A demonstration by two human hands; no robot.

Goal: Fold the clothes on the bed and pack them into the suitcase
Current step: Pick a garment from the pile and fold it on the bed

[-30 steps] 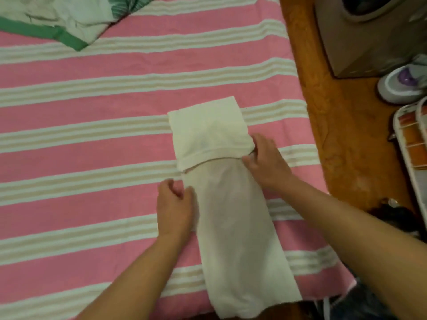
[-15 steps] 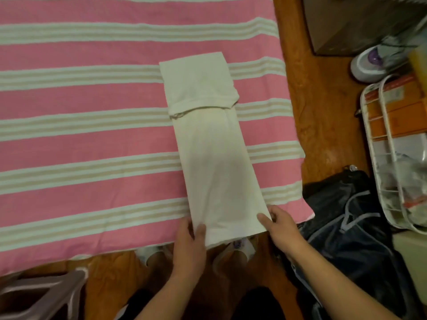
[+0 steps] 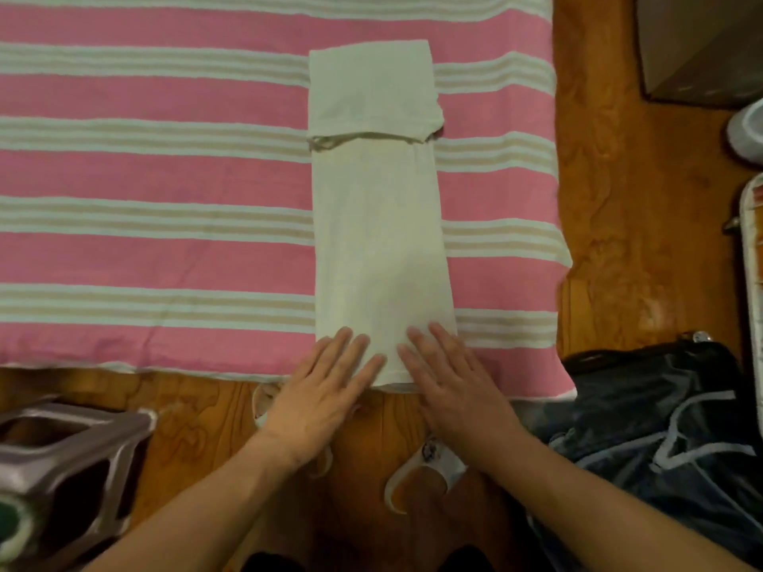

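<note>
The bed, under a pink sheet with beige and white stripes, fills the upper and left part of the frame, its near edge running across the lower middle. On it, right of centre, lies the cream garment, folded into a long narrow strip that reaches from the upper middle down to the bed's edge; its top end is already turned over. The bottom end hangs just past the edge, so a careless lift could likely drag the whole strip off onto the wooden floor or undo the side folds.

A dark blue bag sits open at lower right; whether it is the suitcase I cannot tell.

The left hand and right hand rest flat on the strip's bottom end, fingers straight and spread, gripping nothing. Pressing unevenly could skew the layers, and the next fold would then come out crooked.
</note>
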